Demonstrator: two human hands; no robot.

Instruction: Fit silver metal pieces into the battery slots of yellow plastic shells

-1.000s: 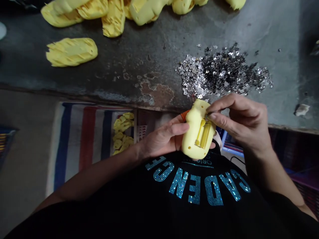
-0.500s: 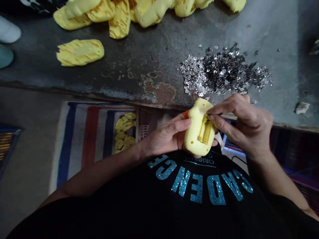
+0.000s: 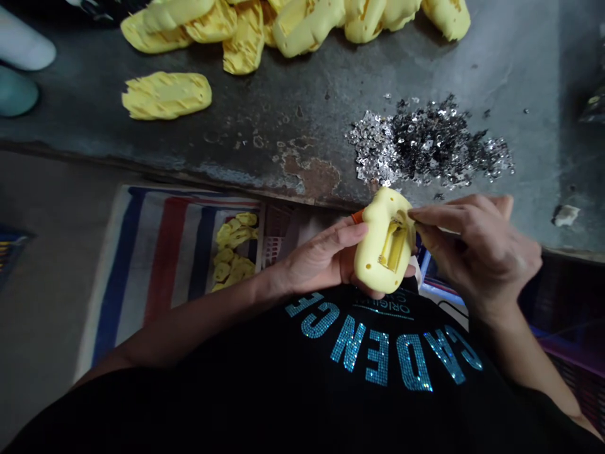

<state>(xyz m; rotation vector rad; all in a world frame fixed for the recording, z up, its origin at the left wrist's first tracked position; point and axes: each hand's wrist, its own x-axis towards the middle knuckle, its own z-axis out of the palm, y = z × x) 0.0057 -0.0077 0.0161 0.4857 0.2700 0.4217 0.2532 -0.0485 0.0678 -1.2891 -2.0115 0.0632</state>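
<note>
Compared with half a second ago, the right hand (image 3: 482, 252) is a little farther to the right, so the upper end of the slot in the yellow shell (image 3: 371, 252) shows more freely. The shell is of smooth, matt plastic, with rounded outline, small round holes and a long recessed slot. It is in front of the black shirt (image 3: 307, 403), just below the edge of the table (image 3: 265, 107). The left hand (image 3: 321, 255) grasps it, thumb on the near side and fingers beneath. The right hand is half curled, its fingertips close together at the shell's right edge; I cannot tell whether they pinch something. On the worn grey table lies a heap of small, shiny metal pieces (image 3: 425, 145), and well to its left a rough-edged yellow part (image 3: 167, 94).
</note>
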